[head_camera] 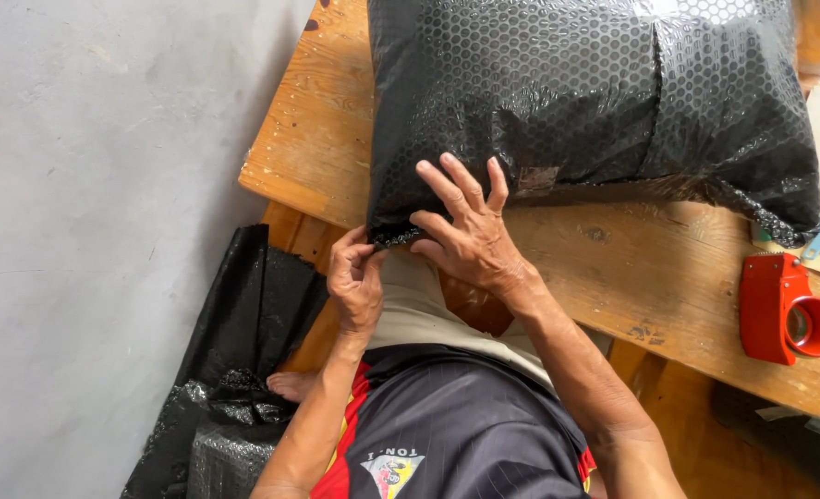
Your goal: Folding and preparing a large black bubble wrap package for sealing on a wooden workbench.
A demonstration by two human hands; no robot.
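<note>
At nine o'clock, down on the floor: loose black wrap (pixel 243 314), slumped beside the table (pixel 317 139), within easy reach. Next along, left hand (pixel 354 282), fingers pinched tight on the bundle's (pixel 595 92) near corner at its seven o'clock, seemingly to pull the slack taut. Just beside, right hand (pixel 470 231) flat on the same corner, fingers spread wide, gripping nothing, pressing down to pin the fold. Bundle itself, black bubble wrap all round, lying across the tabletop from eleven to two o'clock, one seam running down its middle. Out at three o'clock, red tape dispenser (pixel 784 314), parked on the table's edge, well apart from both hands.
</note>
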